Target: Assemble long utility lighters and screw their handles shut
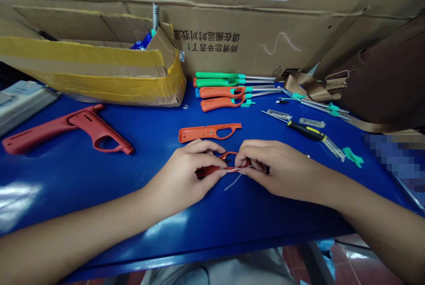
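Both hands meet low over the blue table around an orange lighter handle shell with a finger loop. My left hand is closed on the shell's wider end, thumb and forefinger pinched by a thin pale wire. At the loop end, my right hand pinches the shell and wire between thumb and fingers. Part of the shell is hidden by the fingers. Just beyond them lies a matching orange half shell, its hollow side up.
Long-nosed lighters in green and orange lie in a row at the back. A black-and-yellow screwdriver rests among clear parts at right. Red handles lie left, before a yellow-taped box. A large carton stands behind.
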The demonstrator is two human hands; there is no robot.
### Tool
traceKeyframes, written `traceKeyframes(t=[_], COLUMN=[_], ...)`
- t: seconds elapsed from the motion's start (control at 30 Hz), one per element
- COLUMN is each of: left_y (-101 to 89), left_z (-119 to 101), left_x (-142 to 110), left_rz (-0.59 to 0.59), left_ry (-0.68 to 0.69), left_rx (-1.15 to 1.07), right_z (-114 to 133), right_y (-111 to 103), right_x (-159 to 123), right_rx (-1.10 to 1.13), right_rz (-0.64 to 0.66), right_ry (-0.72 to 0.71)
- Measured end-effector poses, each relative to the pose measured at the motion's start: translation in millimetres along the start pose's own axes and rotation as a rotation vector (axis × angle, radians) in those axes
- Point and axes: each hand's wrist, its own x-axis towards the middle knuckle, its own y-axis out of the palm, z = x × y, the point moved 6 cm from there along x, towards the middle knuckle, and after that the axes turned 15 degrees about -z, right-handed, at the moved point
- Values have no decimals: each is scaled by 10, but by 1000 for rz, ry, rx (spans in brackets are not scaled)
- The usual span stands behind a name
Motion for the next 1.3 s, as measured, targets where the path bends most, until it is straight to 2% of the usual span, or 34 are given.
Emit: traceKeyframes(t=[0.3,0.57,0.8,0.97,1.07,1.13,1.23,1.3], left_y=[10,25,2,2,-1,-9,-33,-52], left_z=[30,32,-53,-62,-65,-67,-66,-64], left_x=[-6,17,-8,-14,-14,-17,-23,-24], left_rz=[-9,14,44,89,89,82,58,34], left_ry=[-51,-101,76,130,181,243,352,412], left_rx=[-25,-19,35,77,117,155,215,253], right_z=[0,-16,-54,-19,-93,-210,-474,-708], right_y=[-3,-7,-6,-7,-99,-241,-516,-654], right_x=[40,54,63,65,104,137,156,153], right_rx=[26,78,125,161,173,76,-254,-431], right_rz=[-36,-65,-107,-107,-205,-331,-500,-493], right_ry=[-9,60,70,59,87,80,82,162])
